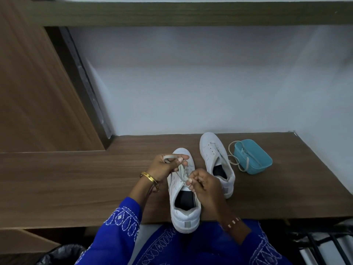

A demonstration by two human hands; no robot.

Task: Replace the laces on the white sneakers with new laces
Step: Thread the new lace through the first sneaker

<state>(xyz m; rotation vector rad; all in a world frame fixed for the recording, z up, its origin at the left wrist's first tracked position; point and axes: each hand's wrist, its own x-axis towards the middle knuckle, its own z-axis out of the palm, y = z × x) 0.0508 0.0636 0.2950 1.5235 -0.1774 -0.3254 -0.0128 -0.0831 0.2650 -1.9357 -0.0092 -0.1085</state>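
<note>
Two white sneakers stand on a wooden desk. The near sneaker (183, 205) sits at the desk's front edge, heel toward me, toe pointing away. My left hand (164, 166) pinches a looped end of its white lace (182, 172) above the toe. My right hand (203, 183) pinches the other end of that lace over the tongue. The far sneaker (215, 161) lies to the right, its eyelets mostly bare. A teal box (254, 157) beside it holds another white lace (236, 163) that spills over its rim onto the desk.
The wooden desk (76, 184) extends left and right, backed by a white wall. A wooden cabinet panel (34, 92) rises at the left. A black bin bag (61, 255) is below left, and a dark rack (322, 249) is below right.
</note>
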